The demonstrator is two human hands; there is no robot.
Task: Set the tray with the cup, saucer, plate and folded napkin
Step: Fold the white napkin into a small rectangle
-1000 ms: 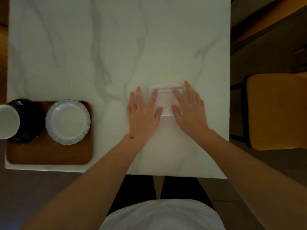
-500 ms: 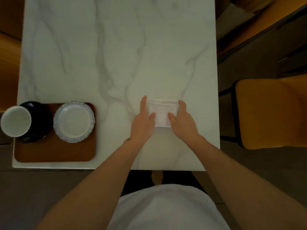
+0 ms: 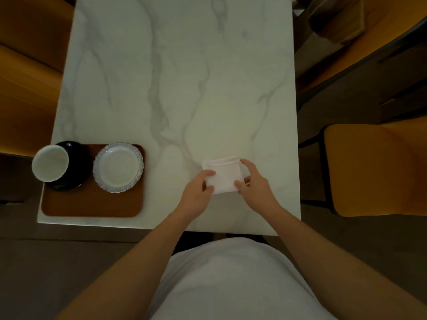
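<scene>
The left hand (image 3: 198, 192) and the right hand (image 3: 255, 183) pinch the folded napkin (image 3: 223, 175) at its two sides, on the table (image 3: 184, 77), well apart from the tray (image 3: 92, 204). The napkin is soft and layered, so it may open on the way. The free part of the tray is narrow beside the plate (image 3: 118, 167) and cup (image 3: 50, 163).
</scene>
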